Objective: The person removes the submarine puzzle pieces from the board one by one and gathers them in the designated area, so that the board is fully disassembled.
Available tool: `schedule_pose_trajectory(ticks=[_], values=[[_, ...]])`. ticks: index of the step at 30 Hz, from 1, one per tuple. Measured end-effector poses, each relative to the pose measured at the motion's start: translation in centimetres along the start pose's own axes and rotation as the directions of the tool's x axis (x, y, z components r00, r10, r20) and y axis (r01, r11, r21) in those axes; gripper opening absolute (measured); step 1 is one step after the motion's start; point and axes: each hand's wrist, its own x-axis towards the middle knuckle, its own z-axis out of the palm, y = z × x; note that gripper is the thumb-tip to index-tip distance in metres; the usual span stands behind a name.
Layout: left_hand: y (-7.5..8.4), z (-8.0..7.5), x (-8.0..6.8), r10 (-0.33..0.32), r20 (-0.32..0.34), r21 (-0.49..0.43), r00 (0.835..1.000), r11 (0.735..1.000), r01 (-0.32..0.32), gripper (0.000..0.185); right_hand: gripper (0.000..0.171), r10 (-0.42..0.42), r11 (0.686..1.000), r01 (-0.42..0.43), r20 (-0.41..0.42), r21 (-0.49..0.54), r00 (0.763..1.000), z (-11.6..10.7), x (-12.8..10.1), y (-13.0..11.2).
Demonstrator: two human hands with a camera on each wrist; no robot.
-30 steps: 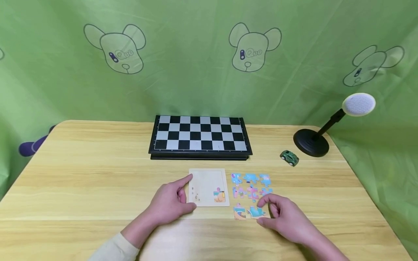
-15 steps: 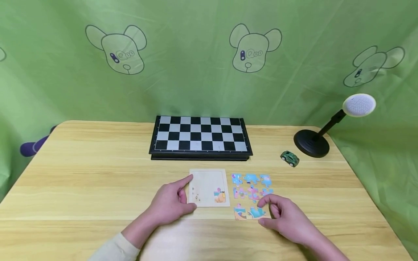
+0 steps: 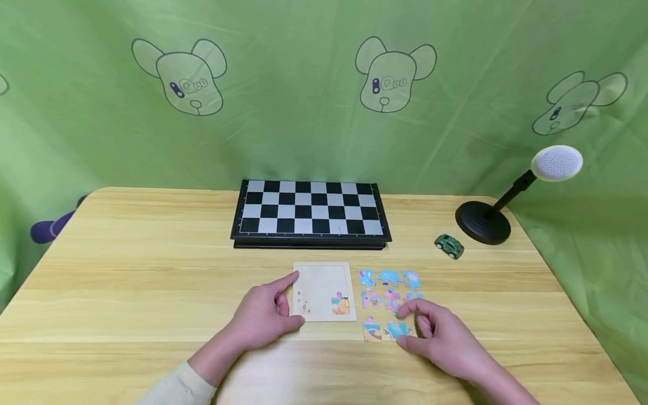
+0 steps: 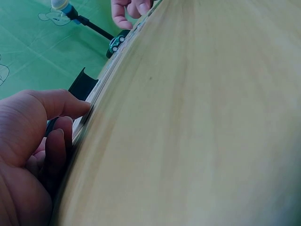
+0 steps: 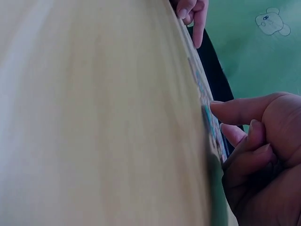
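Eight loose puzzle pieces [image 3: 388, 277], one puzzle tray [image 3: 322, 284], one chessboard [image 3: 310, 212], one toy car [image 3: 448, 246].

You get even, bright light from above; soft shadows sit under both hands. The head view bends toward 3 and 9 o'clock. Both wrist views blur the table [image 4: 197, 122] close up.

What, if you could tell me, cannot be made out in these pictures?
- Right hand: head view, its fingers hide any contact with the blue puzzle piece.
- Puzzle tray: print too small in the head view.
- Purple object: cut off by the table edge.
- Wrist views: tabletop blurred.
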Motion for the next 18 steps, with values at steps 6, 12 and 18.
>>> schedule_pose_trajectory(ticks=[6,12,18], values=[[0.1,0.0,0.0,-0.002,0.000,-0.001,1.000,1.000,0.002,0.083,0.036,-0.012,1.000,0.012,-0.039,0.009,0.999,0.6,0.9,-1.2],[0.1,0.0,0.0,-0.001,0.000,0.008,1.000,1.000,0.001,0.082,0.033,-0.072,0.997,0.073,-0.040,0.018,0.997,1.8,2.3,-2.8],[0.0,0.0,0.0,-0.001,-0.002,0.009,1.000,1.000,0.001,0.082,0.033,-0.072,0.997,0.072,-0.022,0.004,0.997,3.2,4.1,-4.3]])
